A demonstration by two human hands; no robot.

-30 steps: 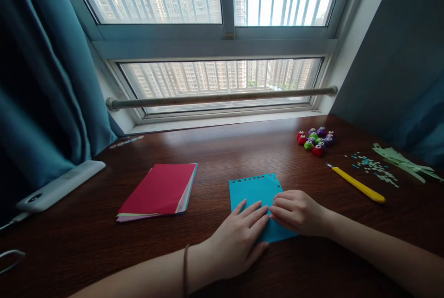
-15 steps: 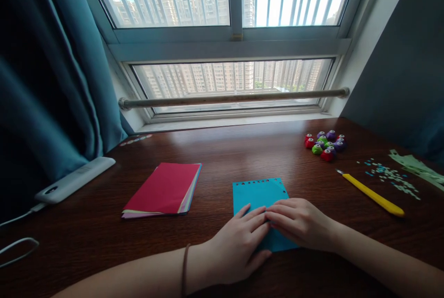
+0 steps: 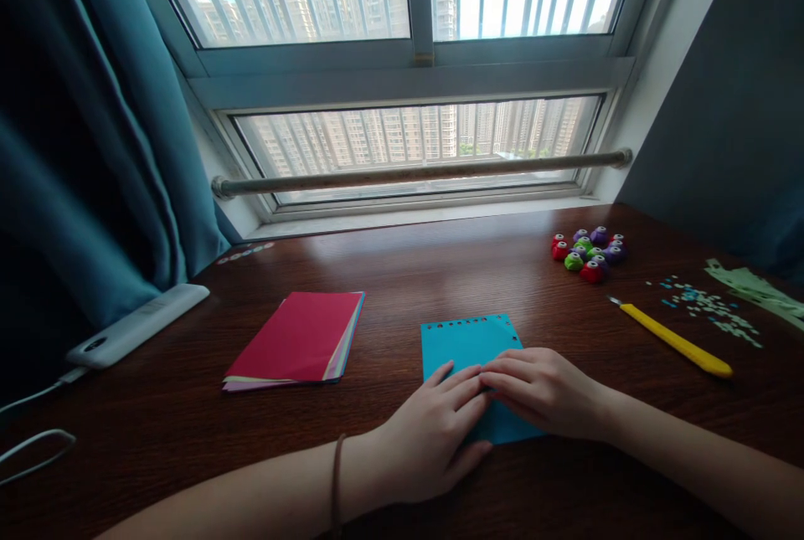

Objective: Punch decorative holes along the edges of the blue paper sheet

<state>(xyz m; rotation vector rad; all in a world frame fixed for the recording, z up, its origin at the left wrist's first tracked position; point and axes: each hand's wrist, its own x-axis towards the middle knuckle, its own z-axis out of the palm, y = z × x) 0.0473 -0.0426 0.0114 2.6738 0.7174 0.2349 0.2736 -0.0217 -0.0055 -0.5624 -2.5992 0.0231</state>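
A sheet of bright blue paper (image 3: 468, 337) lies on the wooden desk, with a row of small holes along its far edge and more down its right side. My left hand (image 3: 436, 431), a thin brown band round its wrist, rests over the paper's lower left, fingers outstretched. Across the right part of the sheet lies my right hand (image 3: 540, 393), its fingers flat and meeting the left fingertips. Both hands hide much of the paper's near half. Nothing shows in either hand's grasp.
Left of the sheet sits a stack of coloured paper (image 3: 298, 335), red on top. On the right are a yellow craft knife (image 3: 678, 339), scattered paper bits (image 3: 709, 306), pale green strips (image 3: 754, 285) and several googly-eyed figures (image 3: 590, 255). A white device (image 3: 138, 326) with a cable lies far left.
The view has tilted slightly. Both hands stay flat on the blue paper in nearly the same pose.
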